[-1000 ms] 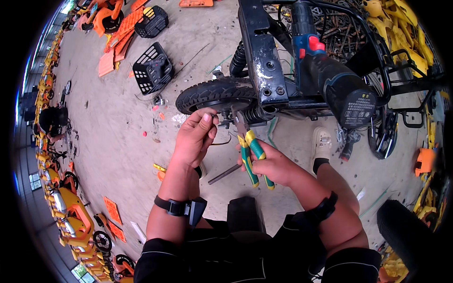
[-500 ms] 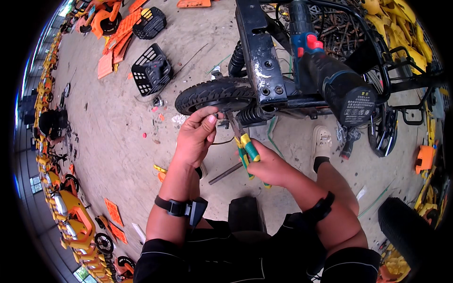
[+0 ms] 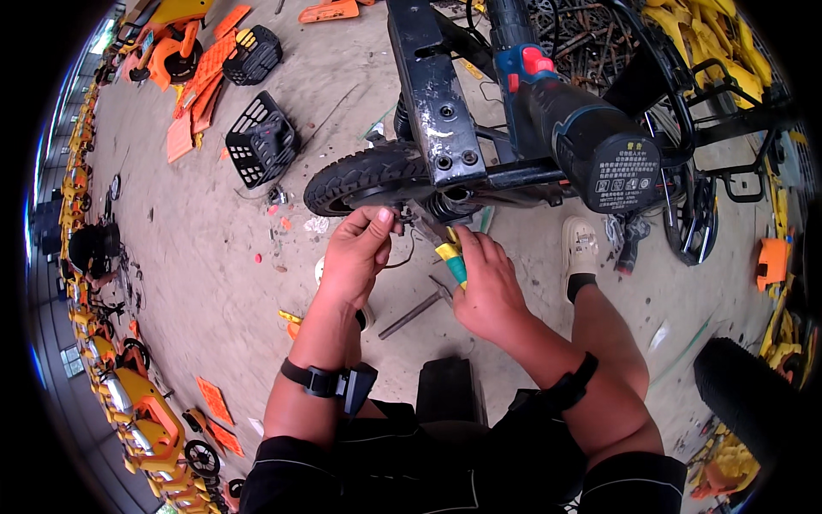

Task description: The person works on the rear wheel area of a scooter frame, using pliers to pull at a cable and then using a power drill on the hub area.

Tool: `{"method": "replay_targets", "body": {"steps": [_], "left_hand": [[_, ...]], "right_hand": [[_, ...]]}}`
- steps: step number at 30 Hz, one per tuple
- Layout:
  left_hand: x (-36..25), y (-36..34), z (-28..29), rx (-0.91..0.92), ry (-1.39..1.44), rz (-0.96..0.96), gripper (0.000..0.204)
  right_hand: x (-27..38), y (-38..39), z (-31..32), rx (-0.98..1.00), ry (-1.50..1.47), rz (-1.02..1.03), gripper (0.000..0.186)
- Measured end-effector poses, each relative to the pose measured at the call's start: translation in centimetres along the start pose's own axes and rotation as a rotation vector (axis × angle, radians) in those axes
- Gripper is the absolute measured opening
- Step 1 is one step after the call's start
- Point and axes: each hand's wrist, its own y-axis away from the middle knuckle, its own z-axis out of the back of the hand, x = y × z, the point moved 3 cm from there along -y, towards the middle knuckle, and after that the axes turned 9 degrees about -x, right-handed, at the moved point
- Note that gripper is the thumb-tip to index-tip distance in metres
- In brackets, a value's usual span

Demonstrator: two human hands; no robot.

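My left hand (image 3: 358, 257) pinches something small and dark at the end of a thin cable (image 3: 402, 261), just below the front of a black tyre (image 3: 347, 178); the pinched piece is mostly hidden. My right hand (image 3: 488, 287) grips pliers with green and yellow handles (image 3: 454, 267), back of the hand upward, their jaws angled toward my left fingertips. Both hands are beneath a scuffed black metal frame (image 3: 432, 94), beside a coil spring (image 3: 447, 207). A cordless drill (image 3: 565, 128) with red switches rests on the frame above my right hand.
Black baskets (image 3: 265, 141) and orange panels (image 3: 180, 133) lie ahead on the left. A hammer-like steel tool (image 3: 411, 313) lies between my feet. A loose wheel (image 3: 693, 227) is at right, a large tyre (image 3: 732, 385) lower right. Yellow scooters (image 3: 145, 407) line the left.
My right hand has turned over and risen with the pliers, its fingers now covering more of the handles. My left hand still pinches. The frame and drill appear shifted leftward and up in view.
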Motion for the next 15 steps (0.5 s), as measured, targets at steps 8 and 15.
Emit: {"method": "replay_targets", "body": {"steps": [8, 15], "left_hand": [[0.7, 0.4, -1.9, 0.087, 0.057, 0.138, 0.028], [1.5, 0.3, -3.8, 0.153, 0.044, 0.151, 0.029]], "right_hand": [[0.2, 0.9, 0.7, -0.137, 0.071, 0.029, 0.074], [-0.6, 1.9, 1.3, -0.26, 0.159, 0.03, 0.073]]}}
